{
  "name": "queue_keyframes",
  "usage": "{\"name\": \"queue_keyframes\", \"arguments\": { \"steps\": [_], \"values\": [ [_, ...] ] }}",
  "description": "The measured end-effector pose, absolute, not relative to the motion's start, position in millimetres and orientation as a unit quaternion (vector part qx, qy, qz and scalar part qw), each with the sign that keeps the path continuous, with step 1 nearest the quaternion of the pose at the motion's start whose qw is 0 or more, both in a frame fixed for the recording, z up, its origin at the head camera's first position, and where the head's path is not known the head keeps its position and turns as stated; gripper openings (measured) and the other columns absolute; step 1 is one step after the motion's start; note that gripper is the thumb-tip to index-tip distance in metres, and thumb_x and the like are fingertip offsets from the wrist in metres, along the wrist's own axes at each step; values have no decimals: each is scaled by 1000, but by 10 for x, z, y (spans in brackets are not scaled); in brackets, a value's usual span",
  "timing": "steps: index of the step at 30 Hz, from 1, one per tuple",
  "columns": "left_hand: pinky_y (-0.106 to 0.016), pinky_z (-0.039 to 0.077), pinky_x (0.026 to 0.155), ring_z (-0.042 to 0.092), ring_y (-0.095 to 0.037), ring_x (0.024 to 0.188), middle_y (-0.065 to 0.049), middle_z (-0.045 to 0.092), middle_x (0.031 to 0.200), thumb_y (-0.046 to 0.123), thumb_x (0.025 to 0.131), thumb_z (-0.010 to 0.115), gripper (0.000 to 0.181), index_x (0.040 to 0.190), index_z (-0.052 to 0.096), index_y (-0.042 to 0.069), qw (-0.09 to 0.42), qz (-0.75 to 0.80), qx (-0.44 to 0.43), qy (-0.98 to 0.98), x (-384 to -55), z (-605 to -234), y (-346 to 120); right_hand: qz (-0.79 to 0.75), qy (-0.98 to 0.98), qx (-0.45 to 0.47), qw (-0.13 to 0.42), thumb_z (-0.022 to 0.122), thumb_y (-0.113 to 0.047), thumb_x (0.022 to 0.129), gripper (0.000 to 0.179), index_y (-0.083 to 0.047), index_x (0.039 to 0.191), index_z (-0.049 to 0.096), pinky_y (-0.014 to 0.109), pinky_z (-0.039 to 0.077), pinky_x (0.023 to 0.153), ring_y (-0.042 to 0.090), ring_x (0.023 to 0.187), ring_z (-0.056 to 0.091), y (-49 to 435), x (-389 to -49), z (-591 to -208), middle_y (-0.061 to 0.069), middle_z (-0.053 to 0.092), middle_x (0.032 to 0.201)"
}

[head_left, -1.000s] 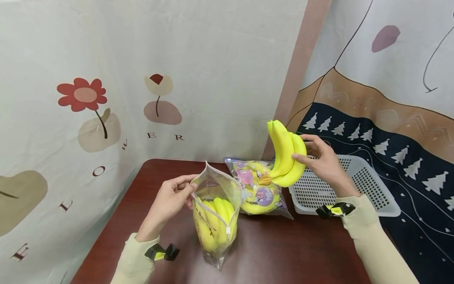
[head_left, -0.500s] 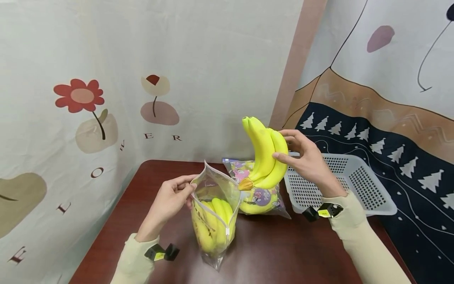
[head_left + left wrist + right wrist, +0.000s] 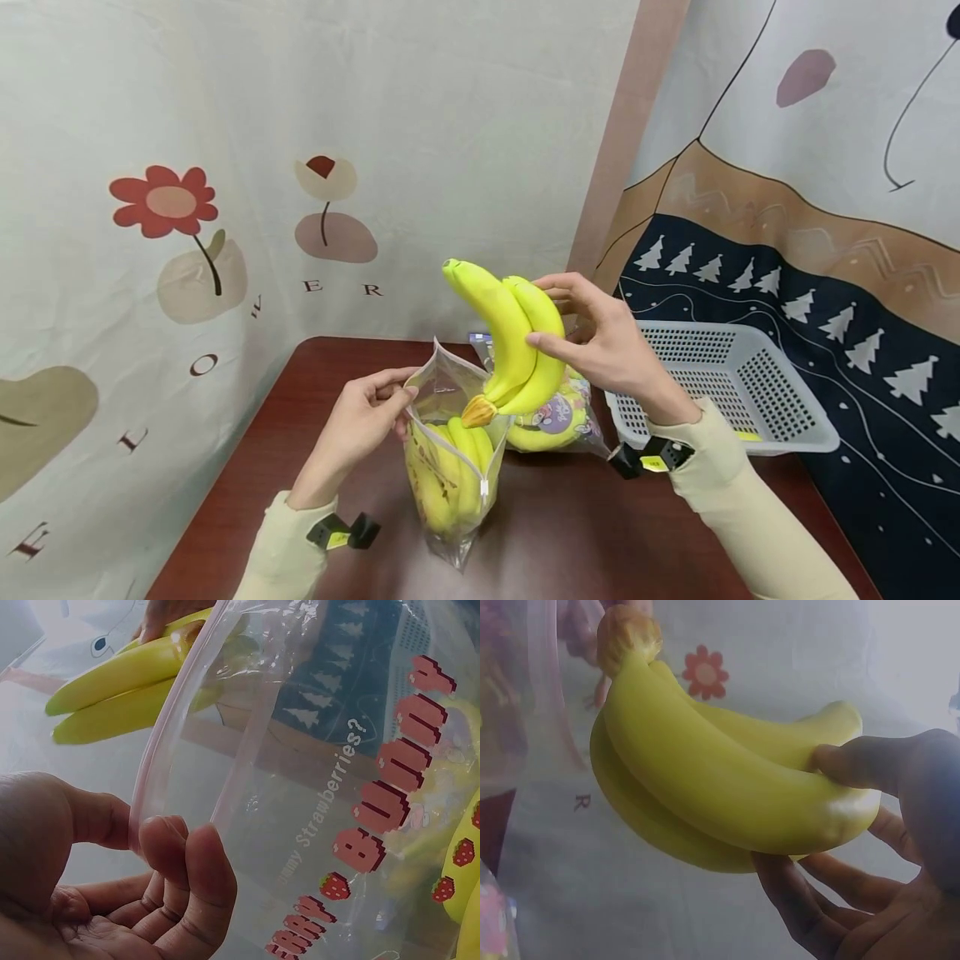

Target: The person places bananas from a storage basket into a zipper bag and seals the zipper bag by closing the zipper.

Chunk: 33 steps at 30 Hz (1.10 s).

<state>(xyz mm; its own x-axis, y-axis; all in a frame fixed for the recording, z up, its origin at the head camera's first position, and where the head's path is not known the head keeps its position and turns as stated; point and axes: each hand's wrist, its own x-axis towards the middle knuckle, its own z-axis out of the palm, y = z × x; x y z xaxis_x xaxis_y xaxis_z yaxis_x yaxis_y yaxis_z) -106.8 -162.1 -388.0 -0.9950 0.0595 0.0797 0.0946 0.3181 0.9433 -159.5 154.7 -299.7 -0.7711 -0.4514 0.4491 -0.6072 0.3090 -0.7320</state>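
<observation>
A clear zip bag (image 3: pixel 420 500) with bananas (image 3: pixel 450 475) in it stands upright on the table, its mouth spread. My left hand (image 3: pixel 367 412) pinches the left edge of that mouth between thumb and fingers. In the left wrist view the bag (image 3: pixel 300 787) shows red "BUNNY" lettering and strawberry prints. My right hand (image 3: pixel 600 342) grips a bunch of yellow bananas (image 3: pixel 510 325), thumb on one side and fingers on the other. The brown stem end points down and overlaps the bag's opening in the head view. The right wrist view shows the bunch (image 3: pixel 705 780) close.
Behind the held bunch lies a second printed zip bag (image 3: pixel 558 425) full of bananas, partly hidden. A grey perforated basket (image 3: pixel 795 417) stands at the right, a bit of yellow at its bottom. The dark red table (image 3: pixel 585 533) meets a printed cloth wall (image 3: pixel 450 167) at the back.
My right hand has carried the banana bunch leftward, from over the second bag to the open bag's mouth, and the bunch has tilted. The left hand keeps its hold on the bag.
</observation>
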Motion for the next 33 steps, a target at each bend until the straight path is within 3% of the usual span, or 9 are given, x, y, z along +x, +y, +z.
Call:
{"name": "queue_keyframes", "arguments": {
  "steps": [8,22,29,33],
  "values": [
    [-32,57,57,63,-20,54,-24,63,78,13,101,63,33,133,66,7,19,-571,-51,-819,-1064,-3870,-1615,450,-811,362,93,82,-25,88,55,-27,137,57,26,63,67,17,107,72,1286,-1529,-3053,0,69,125],
    [-32,55,57,62,-25,55,-7,61,63,26,101,65,30,128,69,15,17,-546,-27,-837,-1061,-3847,-1607,418,-818,390,69,79,-17,88,46,-21,129,59,22,62,63,16,108,66,967,-1423,-3325,-5,64,125],
    [-29,55,59,64,-29,49,-8,64,59,27,100,64,17,103,73,13,67,-522,29,-850,-1100,-3866,-1599,334,-864,369,79,80,-23,84,45,-25,123,60,29,58,82,11,100,66,883,-1400,-3409,-8,66,120],
    [-28,58,60,62,-25,44,-8,68,60,19,101,62,16,100,72,6,94,-535,47,-838,-1109,-3883,-1620,296,-885,355,58,78,-23,82,44,-27,120,57,32,56,84,13,104,65,871,-1384,-3404,-6,65,119]
  ]
}}
